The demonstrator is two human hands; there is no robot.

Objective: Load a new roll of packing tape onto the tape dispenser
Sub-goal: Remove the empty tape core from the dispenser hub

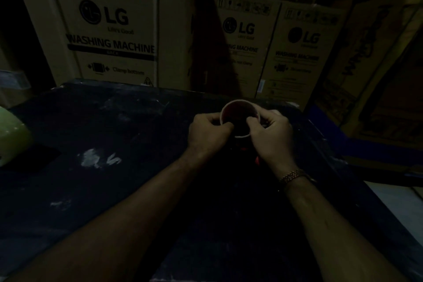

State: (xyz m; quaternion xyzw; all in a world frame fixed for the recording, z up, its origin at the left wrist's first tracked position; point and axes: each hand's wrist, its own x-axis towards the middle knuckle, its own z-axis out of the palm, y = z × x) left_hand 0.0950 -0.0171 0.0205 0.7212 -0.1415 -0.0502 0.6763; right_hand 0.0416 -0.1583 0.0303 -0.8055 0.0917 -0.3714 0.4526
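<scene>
We see both hands closed on a pale cardboard ring (239, 119), most likely a tape core, held over the dark tabletop (114, 190). The left hand (209, 131) pinches its left rim, the fingers curled narrow; the right hand (271, 136) grips the right rim the same way. Beneath them, bits of red (256, 160) hint at the tape dispenser, though it is too dark to be sure. We judge the task early: whether this ring is a spent core coming off or the new roll going on, we cannot tell. A pale green roll (11, 135) sits at the far left edge, well apart. The tabletop between is bare, giving free reach; the stacked washing machine boxes (109, 30) close off the far edge.
</scene>
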